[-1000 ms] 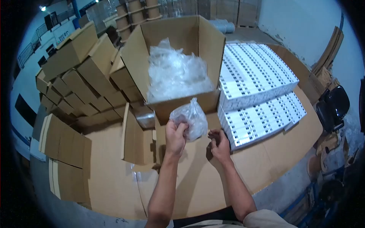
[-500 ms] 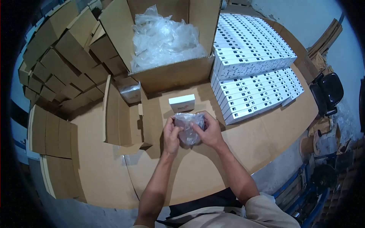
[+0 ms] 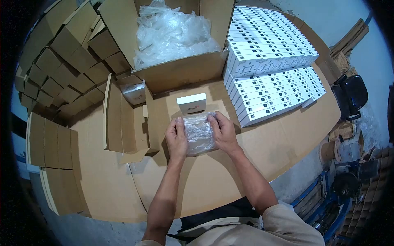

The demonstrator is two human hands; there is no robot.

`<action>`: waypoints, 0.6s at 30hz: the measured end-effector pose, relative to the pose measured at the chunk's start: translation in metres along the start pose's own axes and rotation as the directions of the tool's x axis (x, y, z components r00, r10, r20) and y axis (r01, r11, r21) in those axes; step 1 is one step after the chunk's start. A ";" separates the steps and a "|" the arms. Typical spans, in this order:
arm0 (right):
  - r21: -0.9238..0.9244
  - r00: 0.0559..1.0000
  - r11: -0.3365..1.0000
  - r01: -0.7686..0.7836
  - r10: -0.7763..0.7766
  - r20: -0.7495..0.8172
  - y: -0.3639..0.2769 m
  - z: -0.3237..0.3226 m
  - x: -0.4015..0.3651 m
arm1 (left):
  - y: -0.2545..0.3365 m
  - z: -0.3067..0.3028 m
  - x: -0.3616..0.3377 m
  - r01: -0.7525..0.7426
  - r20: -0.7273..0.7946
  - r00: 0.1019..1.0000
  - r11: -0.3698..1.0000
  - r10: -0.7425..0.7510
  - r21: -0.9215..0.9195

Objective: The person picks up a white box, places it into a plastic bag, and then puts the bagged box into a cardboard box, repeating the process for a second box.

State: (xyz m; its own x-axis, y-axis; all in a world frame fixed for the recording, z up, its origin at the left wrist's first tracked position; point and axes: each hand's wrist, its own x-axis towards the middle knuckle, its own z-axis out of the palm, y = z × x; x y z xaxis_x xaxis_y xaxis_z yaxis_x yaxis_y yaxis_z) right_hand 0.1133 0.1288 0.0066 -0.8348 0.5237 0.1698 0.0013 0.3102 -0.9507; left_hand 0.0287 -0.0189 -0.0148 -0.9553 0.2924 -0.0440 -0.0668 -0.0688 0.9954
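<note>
From the head camera, your left hand [image 3: 176,137] and right hand [image 3: 223,133] each close on one side of a clear plastic bag [image 3: 199,133]. Thumbs and fingers are curled over its edges, and it is held against the cardboard-covered table [image 3: 205,188] right in front of you. The bag looks thin, crinkled and very light. It is likely limp and slippery, so it should hold best pinched at the side edges, as you have it, rather than in the middle. Whether anything is inside, I cannot tell.

Just beyond your fingertips lies a small white box [image 3: 191,103], apart from the bag. Behind it stands a big open carton [image 3: 180,76] full of loose plastic bags [image 3: 172,33]. To your right are stacked rows of white boxes [image 3: 271,69], their near corner close to your right hand. To your left a part-folded brown carton [image 3: 123,119] lies near your left hand, with piled brown cartons [image 3: 61,61] beyond it. A black chair [image 3: 349,96] stands well off to the right.
</note>
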 end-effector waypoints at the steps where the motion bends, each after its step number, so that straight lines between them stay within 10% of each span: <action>1: 0.001 1.000 1.000 -0.003 0.003 -0.007 0.000 0.000 0.000 | 0.004 0.000 -0.002 -0.067 -0.036 0.997 0.998 0.067 0.003; 5: 0.240 0.997 0.967 -0.082 0.083 0.005 0.013 -0.002 0.006 | 0.022 -0.008 -0.007 -0.431 0.014 0.898 0.870 0.441 0.241; 9: 0.294 0.992 0.948 -0.124 0.117 0.043 0.018 -0.003 0.007 | 0.040 -0.013 -0.009 -0.722 0.374 0.639 0.357 0.672 0.593; 18: 0.336 0.962 0.902 -0.272 0.252 0.104 0.019 -0.008 0.007 | 0.026 -0.017 -0.007 -0.776 0.426 0.600 0.363 0.677 0.516</action>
State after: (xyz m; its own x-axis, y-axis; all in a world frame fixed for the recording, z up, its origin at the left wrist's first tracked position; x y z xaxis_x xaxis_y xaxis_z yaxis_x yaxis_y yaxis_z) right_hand 0.1116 0.1450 -0.0080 -0.8599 0.4999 -0.1032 0.0436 -0.1295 -0.9906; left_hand 0.0286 -0.0385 0.0102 -0.4957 0.5354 0.6838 0.8656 0.2407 0.4390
